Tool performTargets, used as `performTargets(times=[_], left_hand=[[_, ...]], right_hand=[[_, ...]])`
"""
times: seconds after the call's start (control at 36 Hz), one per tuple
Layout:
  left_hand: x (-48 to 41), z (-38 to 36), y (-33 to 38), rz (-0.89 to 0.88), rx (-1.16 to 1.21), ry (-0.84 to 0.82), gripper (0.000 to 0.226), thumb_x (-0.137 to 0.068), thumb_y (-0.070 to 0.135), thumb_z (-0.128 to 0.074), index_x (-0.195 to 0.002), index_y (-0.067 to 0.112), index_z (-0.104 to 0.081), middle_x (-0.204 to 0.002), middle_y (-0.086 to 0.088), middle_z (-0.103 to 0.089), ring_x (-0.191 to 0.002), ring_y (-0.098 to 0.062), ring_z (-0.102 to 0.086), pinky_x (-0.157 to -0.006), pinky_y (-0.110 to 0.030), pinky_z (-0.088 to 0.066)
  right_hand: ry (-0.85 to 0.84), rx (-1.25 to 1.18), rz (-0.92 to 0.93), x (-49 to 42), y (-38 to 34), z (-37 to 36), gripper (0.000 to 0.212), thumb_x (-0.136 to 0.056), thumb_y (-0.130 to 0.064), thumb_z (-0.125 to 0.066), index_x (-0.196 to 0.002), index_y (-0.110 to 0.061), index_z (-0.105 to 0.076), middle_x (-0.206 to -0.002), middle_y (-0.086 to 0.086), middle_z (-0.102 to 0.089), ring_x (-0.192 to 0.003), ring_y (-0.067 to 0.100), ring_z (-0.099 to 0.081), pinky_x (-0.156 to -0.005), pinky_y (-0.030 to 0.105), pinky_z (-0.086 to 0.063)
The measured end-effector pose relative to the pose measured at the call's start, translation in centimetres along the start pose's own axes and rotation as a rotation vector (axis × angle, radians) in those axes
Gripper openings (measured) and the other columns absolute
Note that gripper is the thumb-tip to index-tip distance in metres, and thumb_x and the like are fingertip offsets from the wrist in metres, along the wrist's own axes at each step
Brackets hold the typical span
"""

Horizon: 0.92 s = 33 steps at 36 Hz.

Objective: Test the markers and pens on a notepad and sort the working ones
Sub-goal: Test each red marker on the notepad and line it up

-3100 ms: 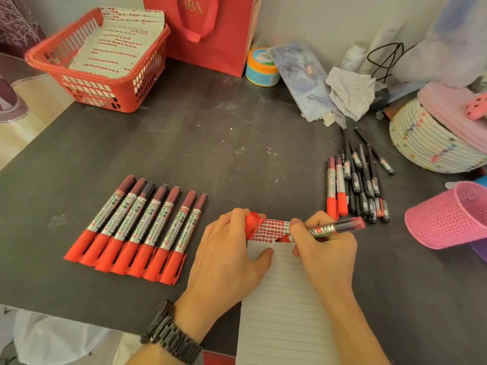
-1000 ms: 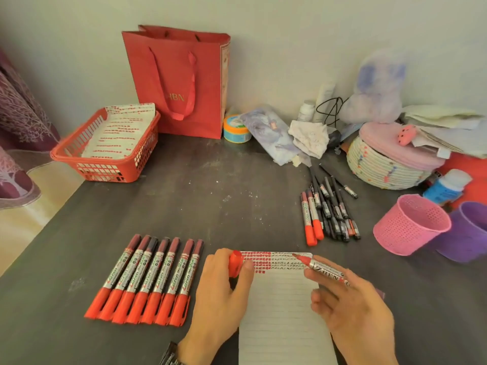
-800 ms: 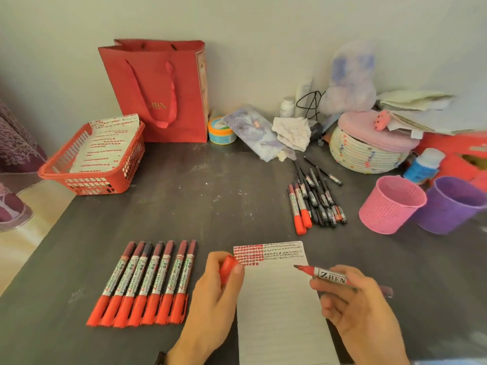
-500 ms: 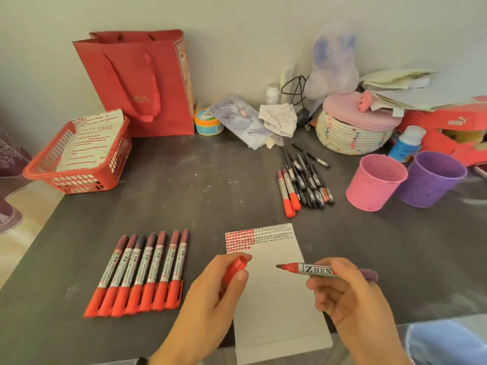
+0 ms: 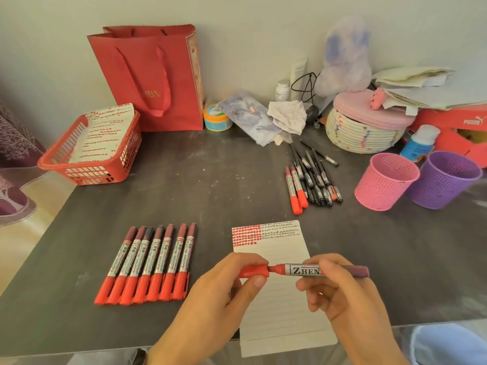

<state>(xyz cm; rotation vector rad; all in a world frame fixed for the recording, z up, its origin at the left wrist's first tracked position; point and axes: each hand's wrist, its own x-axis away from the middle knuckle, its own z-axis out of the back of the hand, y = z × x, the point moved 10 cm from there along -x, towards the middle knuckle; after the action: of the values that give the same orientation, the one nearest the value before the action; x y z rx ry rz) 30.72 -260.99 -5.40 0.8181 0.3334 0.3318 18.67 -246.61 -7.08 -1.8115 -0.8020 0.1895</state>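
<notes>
At the near edge of the dark table (image 5: pixel 210 180), both hands meet over a lined notepad (image 5: pixel 284 320) whose bottom end hangs past that edge. The left hand (image 5: pixel 218 293) pinches a red cap (image 5: pixel 254 271) between its thumb and curled fingers. The right hand (image 5: pixel 340 293) grips a red marker (image 5: pixel 303 270) by its labelled barrel, fingers wrapped round it and the dark tail end sticking out to the right. The marker lies level above the page, tip towards the cap; the tip seems to sit just at the cap's mouth, though I cannot tell whether it has gone in. The top of the page carries a block of red dabs at the left corner and rows of small black marks beside it. To the left, near the same edge, seven capped red markers (image 5: pixel 150 262) lie side by side in a neat row, caps towards the person. Farther back on the right, a loose bunch of black pens and two red markers (image 5: pixel 313 177) lies on the table, with a pink mesh cup (image 5: pixel 384 180) and a purple one (image 5: pixel 445 179) touching each other near the right edge. At the far left corner stands a red plastic basket (image 5: pixel 100 172) holding marked sheets, and a red paper bag (image 5: pixel 152 83) stands against the wall behind it.
</notes>
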Motion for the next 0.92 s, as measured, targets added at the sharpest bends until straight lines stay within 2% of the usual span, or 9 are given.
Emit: performTargets(times=[0.11, 0.17, 0.25, 0.31, 0.47, 0.58, 0.69, 0.83, 0.92], left_hand=[[-0.3, 0.7, 1.3, -0.049, 0.016, 0.013, 0.022, -0.097, 0.058, -0.045, -0.117, 0.054, -0.053, -0.112, 0.026, -0.061, -0.09, -0.015, -0.062, -0.069, -0.014, -0.047], [-0.4, 0.9, 1.8, -0.067, 0.006, 0.006, 0.023, -0.097, 0.055, -0.046, -0.118, 0.054, -0.053, -0.113, 0.026, -0.06, -0.09, -0.015, -0.062, -0.072, -0.017, -0.047], [-0.4, 0.9, 2.2, -0.079, 0.001, -0.002, 0.022, -0.097, 0.053, -0.045, -0.118, 0.053, -0.053, -0.112, 0.025, -0.06, -0.089, -0.015, -0.061, -0.071, -0.018, -0.047], [-0.4, 1.1, 2.3, -0.083, 0.031, -0.006, 0.022, -0.097, 0.051, -0.047, -0.117, 0.051, -0.055, -0.111, 0.022, -0.061, -0.09, -0.016, -0.061, -0.07, -0.017, -0.047], [-0.2, 1.5, 2.8, -0.11, 0.03, -0.084, 0.02, -0.097, 0.042, -0.054, -0.116, 0.044, -0.06, -0.111, 0.021, -0.062, -0.096, -0.013, -0.063, -0.07, -0.022, -0.048], [-0.2, 1.8, 2.9, -0.111, 0.007, -0.101, 0.017, -0.099, 0.036, -0.057, -0.114, 0.04, -0.063, -0.109, 0.023, -0.063, -0.096, -0.01, -0.063, -0.068, -0.012, -0.043], [-0.2, 2.2, 2.7, -0.105, -0.017, -0.117, 0.02, -0.097, 0.04, -0.053, -0.114, 0.04, -0.064, -0.108, 0.023, -0.063, -0.096, -0.01, -0.062, -0.068, -0.009, -0.041], [-0.4, 2.1, 2.4, -0.108, 0.05, -0.134, 0.033, -0.099, 0.041, -0.056, -0.131, 0.047, -0.053, -0.115, 0.016, -0.06, -0.097, -0.017, -0.062, -0.074, -0.024, -0.05], [-1.0, 2.7, 2.1, -0.05, 0.38, -0.104, 0.054, -0.092, 0.045, -0.062, -0.143, 0.039, -0.045, -0.13, 0.004, -0.059, -0.111, -0.026, -0.061, -0.088, -0.03, -0.052]], right_hand=[[-0.042, 0.046, -0.01, 0.3, 0.1, -0.3, 0.026, -0.069, -0.028, -0.076, -0.079, -0.005, -0.079, -0.067, 0.027, -0.066, -0.045, 0.02, -0.056, -0.041, 0.024, -0.047], [-0.087, 0.093, -0.009, 0.5, 0.1, -0.6, 0.046, -0.062, -0.042, -0.091, -0.085, -0.003, -0.08, -0.064, 0.022, -0.065, -0.046, 0.018, -0.054, -0.043, 0.023, -0.045], [-0.132, 0.166, 0.011, 0.7, -0.1, -0.8, 0.074, -0.046, -0.064, -0.092, -0.092, -0.007, -0.082, -0.066, 0.019, -0.067, -0.051, 0.018, -0.056, -0.048, 0.022, -0.046], [-0.194, 0.223, 0.012, 0.9, -0.3, -1.2, 0.067, -0.054, -0.062, -0.091, -0.098, -0.012, -0.082, -0.071, 0.02, -0.071, -0.055, 0.018, -0.058, -0.052, 0.022, -0.048], [-0.367, 0.63, 0.06, 1.6, -0.6, -2.2, 0.016, -0.092, -0.039, -0.068, -0.105, -0.041, -0.077, -0.077, 0.003, -0.076, -0.056, 0.004, -0.051, -0.057, 0.015, -0.043], [-0.313, 0.779, 0.168, 2.0, -0.7, -2.2, 0.024, -0.088, -0.055, -0.058, -0.107, -0.052, -0.071, -0.074, -0.009, -0.072, -0.059, -0.001, -0.056, -0.059, 0.007, -0.039], [-0.279, 0.758, 0.226, 2.6, -0.3, -2.7, 0.024, -0.088, -0.052, -0.058, -0.108, -0.058, -0.069, -0.072, -0.012, -0.07, -0.069, 0.001, -0.066, -0.062, 0.005, -0.042], [-0.257, 0.639, 0.186, 2.3, 0.7, -2.7, 0.021, -0.09, -0.05, -0.059, -0.105, -0.055, -0.071, -0.068, -0.007, -0.067, -0.058, -0.002, -0.053, -0.058, 0.007, -0.038], [-0.253, 0.526, 0.13, 2.2, 2.1, -3.2, 0.021, -0.092, -0.052, -0.059, -0.106, -0.05, -0.073, -0.067, -0.004, -0.064, -0.059, 0.002, -0.046, -0.059, 0.017, -0.039]])
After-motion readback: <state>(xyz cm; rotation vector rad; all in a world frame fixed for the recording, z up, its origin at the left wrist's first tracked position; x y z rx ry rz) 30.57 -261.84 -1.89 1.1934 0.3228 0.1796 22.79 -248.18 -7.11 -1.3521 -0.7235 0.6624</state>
